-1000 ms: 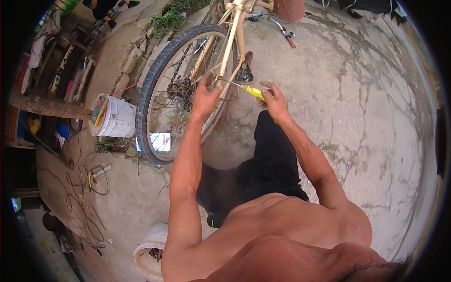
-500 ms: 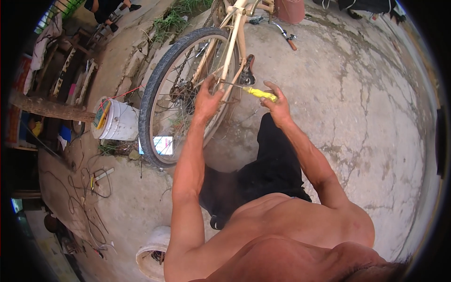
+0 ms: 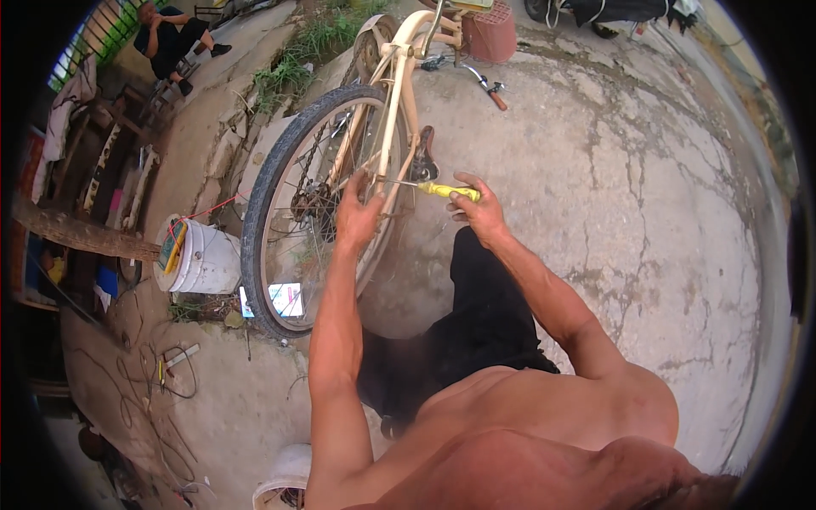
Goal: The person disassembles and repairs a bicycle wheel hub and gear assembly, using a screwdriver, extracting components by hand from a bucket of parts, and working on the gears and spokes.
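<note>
A cream bicycle frame [image 3: 393, 115] stands upside down before me, its wheel [image 3: 252, 223] with a black tyre on the left. My left hand [image 3: 359, 219] grips the thin frame tube beside the spokes, fingertips partly hidden behind it. In my right hand [image 3: 483, 212] is a screwdriver [image 3: 449, 190] with a yellow handle. Its metal shaft points left, and the tip meets the frame tube next to my left fingers. Exactly what the tip touches is too small to tell. The chain [image 3: 304, 183] hangs near the hub.
A white bucket [image 3: 208, 257] with tools stands left of the wheel, and a second white bucket [image 3: 293, 467] is near my left arm. Cables [image 3: 140, 387] lie on the ground. A dark saddle [image 3: 425, 151] and a reddish container [image 3: 490, 34] are beyond. Someone sits far left [image 3: 174, 38].
The view has shifted, so the bicycle and both hands appear lower and slightly left. The screwdriver remains in my right hand at the frame, and my left hand keeps its hold.
</note>
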Motion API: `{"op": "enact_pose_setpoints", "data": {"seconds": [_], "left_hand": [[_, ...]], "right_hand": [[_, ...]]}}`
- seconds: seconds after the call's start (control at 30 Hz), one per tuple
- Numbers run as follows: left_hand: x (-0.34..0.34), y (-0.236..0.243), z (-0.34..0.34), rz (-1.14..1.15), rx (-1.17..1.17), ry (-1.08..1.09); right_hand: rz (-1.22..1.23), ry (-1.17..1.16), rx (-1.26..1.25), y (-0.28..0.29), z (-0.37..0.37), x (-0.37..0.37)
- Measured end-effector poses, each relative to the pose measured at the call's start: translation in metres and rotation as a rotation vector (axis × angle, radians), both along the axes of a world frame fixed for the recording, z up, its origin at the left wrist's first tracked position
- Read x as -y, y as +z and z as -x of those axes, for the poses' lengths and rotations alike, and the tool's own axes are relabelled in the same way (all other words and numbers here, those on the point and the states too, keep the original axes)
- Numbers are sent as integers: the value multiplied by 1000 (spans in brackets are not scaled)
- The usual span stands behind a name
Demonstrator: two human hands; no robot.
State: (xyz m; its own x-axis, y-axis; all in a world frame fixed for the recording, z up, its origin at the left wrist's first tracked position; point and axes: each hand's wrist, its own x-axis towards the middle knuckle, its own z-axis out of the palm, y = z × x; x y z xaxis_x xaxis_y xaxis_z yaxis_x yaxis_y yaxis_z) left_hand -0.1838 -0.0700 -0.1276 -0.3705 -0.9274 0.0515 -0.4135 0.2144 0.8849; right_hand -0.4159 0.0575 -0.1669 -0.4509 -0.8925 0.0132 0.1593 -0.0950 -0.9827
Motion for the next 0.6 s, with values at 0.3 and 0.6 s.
{"op": "enact_pose_setpoints", "data": {"seconds": [0.3, 0.6], "left_hand": [[1, -3, 2, 15, 49, -11], [-1, -2, 8, 0, -2, -6]], "right_hand": [[150, -41, -269, -12, 2, 4], [37, -7, -183, -18, 15, 4]]}}
